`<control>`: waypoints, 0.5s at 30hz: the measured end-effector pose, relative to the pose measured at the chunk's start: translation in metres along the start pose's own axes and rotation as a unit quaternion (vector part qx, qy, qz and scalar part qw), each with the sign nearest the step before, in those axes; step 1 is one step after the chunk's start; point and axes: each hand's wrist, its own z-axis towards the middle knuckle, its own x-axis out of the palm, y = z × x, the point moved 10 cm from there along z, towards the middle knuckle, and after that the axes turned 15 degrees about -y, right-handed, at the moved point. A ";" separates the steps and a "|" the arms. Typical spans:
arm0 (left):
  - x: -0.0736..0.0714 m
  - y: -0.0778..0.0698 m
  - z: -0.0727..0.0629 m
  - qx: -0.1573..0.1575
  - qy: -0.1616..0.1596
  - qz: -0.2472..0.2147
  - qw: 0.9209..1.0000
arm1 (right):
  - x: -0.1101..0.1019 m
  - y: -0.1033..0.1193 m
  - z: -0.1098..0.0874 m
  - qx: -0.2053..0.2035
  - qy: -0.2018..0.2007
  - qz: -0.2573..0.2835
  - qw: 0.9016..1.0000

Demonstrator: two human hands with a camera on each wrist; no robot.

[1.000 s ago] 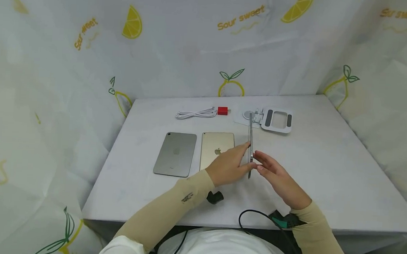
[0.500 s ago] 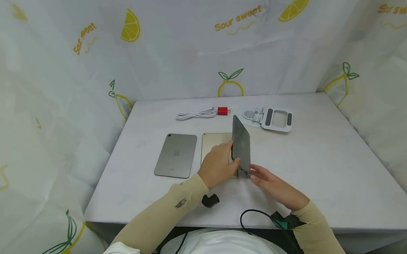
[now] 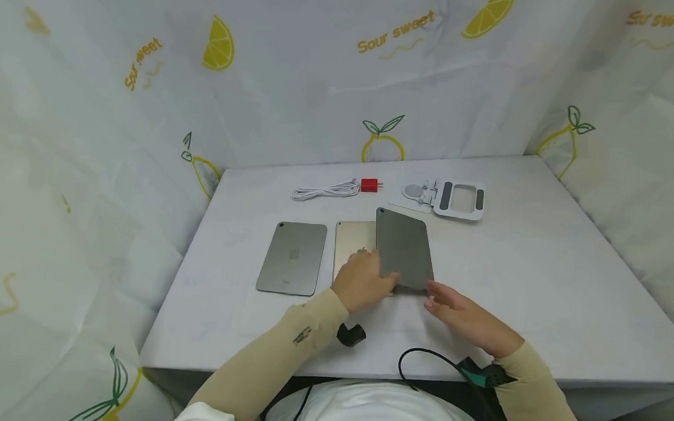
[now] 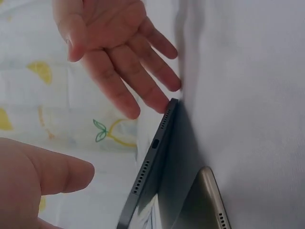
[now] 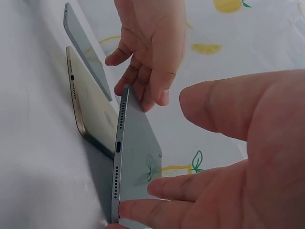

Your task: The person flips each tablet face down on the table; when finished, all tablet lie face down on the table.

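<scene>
A dark grey tablet (image 3: 405, 250) is tilted, its left edge raised over a gold tablet (image 3: 351, 238) and its right edge low near the table. My left hand (image 3: 361, 281) holds it at the lower left edge, fingers at the edge and thumb on the upper side. At the lower right corner, the fingers of my right hand (image 3: 472, 318) reach the edge, nearly straight with the thumb apart. The port and speaker holes of the grey tablet (image 5: 118, 148) face the right wrist camera. Part of the gold tablet is hidden beneath the grey one.
A silver tablet (image 3: 291, 259) lies face down at the left. Behind are a coiled white cable (image 3: 326, 190), a red plug adapter (image 3: 369, 185) and a white folding stand (image 3: 457, 211). A black cable (image 3: 421, 351) loops near the table's front edge.
The grey tablet has turned from edge-on to its flatter, left-leaning tilt and come down toward the table. My left hand moved left and slightly down with it; the right hand followed its right edge.
</scene>
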 end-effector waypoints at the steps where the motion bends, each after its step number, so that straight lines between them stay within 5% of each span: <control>1: 0.004 0.001 -0.001 -0.007 0.010 0.004 1.000 | -0.001 -0.002 -0.001 0.005 -0.002 -0.010 1.000; 8: 0.027 -0.010 -0.003 -0.009 0.056 0.001 0.998 | -0.005 -0.009 -0.005 0.013 -0.014 -0.067 0.998; 15: 0.042 -0.022 -0.001 0.020 0.085 0.018 0.996 | -0.011 -0.003 -0.005 -0.031 -0.048 -0.127 0.990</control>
